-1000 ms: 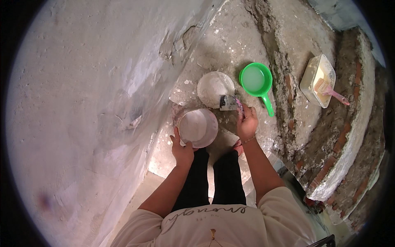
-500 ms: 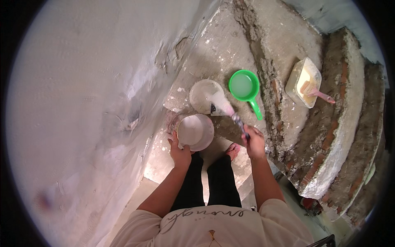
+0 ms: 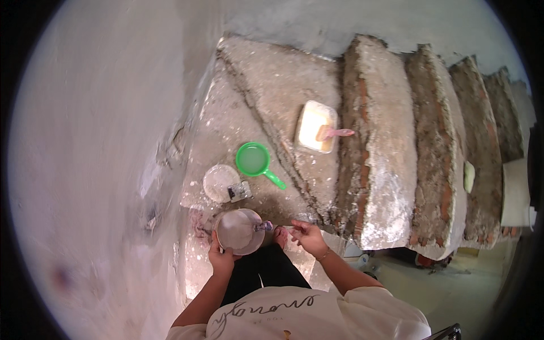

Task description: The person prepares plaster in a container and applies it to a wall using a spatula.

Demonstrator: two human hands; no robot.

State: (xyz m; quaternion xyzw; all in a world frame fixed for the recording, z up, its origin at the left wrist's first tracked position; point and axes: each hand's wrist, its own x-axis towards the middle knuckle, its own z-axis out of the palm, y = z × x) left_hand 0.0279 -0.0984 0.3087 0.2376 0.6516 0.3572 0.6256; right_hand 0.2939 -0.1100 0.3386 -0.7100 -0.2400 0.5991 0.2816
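Observation:
My left hand (image 3: 220,252) grips the left rim of a whitish round container (image 3: 238,232) with pale material inside. At its right rim is a tool with a speckled purple handle (image 3: 265,225). My right hand (image 3: 306,237) is just right of that handle, fingers apart and holding nothing I can make out. Behind the container, a round white plate or lid (image 3: 217,180) has a flat, dark-and-white square piece (image 3: 240,191) on its right part. A green dipper (image 3: 253,158) holds cloudy liquid. Farther back, a rectangular tub (image 3: 310,126) has a pink-handled brush (image 3: 340,132) resting in it.
A rough grey wall (image 3: 113,153) runs along the left. Crumbly steps with exposed brick (image 3: 385,198) climb to the right, with a pale green item (image 3: 468,177) on one. My legs (image 3: 260,272) and a bare foot (image 3: 279,235) are below, on the rough landing.
The view has turned right, showing more steps. The tool earlier in my right hand now rests at the container, and my right hand's fingers have loosened from it.

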